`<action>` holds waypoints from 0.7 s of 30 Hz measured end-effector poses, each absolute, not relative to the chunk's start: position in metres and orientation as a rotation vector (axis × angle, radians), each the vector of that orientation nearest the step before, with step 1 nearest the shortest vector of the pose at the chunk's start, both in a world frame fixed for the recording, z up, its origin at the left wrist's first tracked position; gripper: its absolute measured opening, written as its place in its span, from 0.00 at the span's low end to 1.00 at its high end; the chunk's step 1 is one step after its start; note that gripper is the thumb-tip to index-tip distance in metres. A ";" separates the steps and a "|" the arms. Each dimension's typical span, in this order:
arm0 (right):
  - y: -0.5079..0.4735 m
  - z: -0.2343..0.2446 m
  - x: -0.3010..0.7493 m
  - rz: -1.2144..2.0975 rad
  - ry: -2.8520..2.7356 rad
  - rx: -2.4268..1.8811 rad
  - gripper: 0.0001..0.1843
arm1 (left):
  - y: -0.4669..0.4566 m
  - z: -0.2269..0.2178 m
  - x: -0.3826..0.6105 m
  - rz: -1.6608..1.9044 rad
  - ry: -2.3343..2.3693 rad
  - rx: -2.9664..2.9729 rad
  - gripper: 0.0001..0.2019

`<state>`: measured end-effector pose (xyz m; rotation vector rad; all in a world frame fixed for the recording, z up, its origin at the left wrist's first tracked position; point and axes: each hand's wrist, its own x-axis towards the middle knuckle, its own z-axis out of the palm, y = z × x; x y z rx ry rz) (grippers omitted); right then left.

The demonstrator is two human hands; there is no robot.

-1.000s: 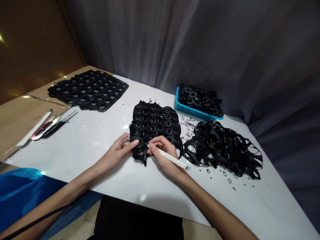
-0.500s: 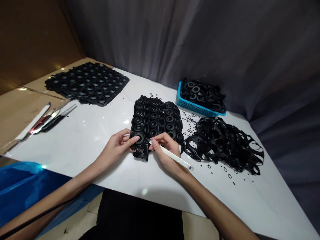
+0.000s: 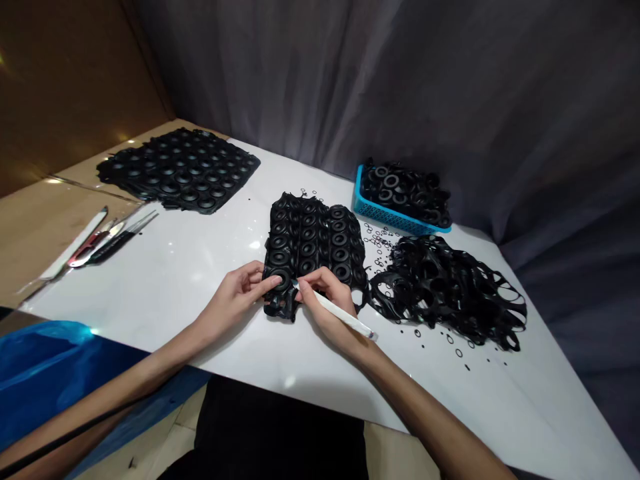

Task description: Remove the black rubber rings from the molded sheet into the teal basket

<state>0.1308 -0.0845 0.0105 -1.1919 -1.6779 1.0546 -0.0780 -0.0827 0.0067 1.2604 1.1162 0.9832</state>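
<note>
A black moulded rubber sheet (image 3: 324, 233) with rows of raised rings lies on the white table in front of me. My left hand (image 3: 245, 288) is closed on its near left corner, the thumb pressing on a ring (image 3: 277, 279). In my right hand (image 3: 327, 300) is a slim white craft knife (image 3: 345, 316), held like a pen. Its tip meets the sheet just right of that ring; the fingers partly hide the tip. A torn flap (image 3: 281, 308) of rubber hangs off the near edge.
A blue basket (image 3: 400, 223) of black rings stands at the back. Webbed rubber scrap (image 3: 450, 287) heaps at right, with tiny rings scattered around. Another ringed sheet (image 3: 180, 170) lies back left, near several hand tools (image 3: 100, 243). Blue plastic (image 3: 45, 360) hangs at the front left.
The view has shifted slightly. My right hand and the knife have tilted a little, the handle end moving left; my left thumb stays on the same ring.
</note>
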 end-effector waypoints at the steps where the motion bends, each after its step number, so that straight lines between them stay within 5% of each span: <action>1: -0.085 0.012 0.130 1.050 -1.690 -1.202 0.11 | -0.083 0.005 -0.078 0.985 1.126 1.291 0.19; 21: -0.084 0.009 0.110 0.829 -1.829 -1.332 0.07 | -0.086 0.012 -0.081 0.952 0.977 1.261 0.20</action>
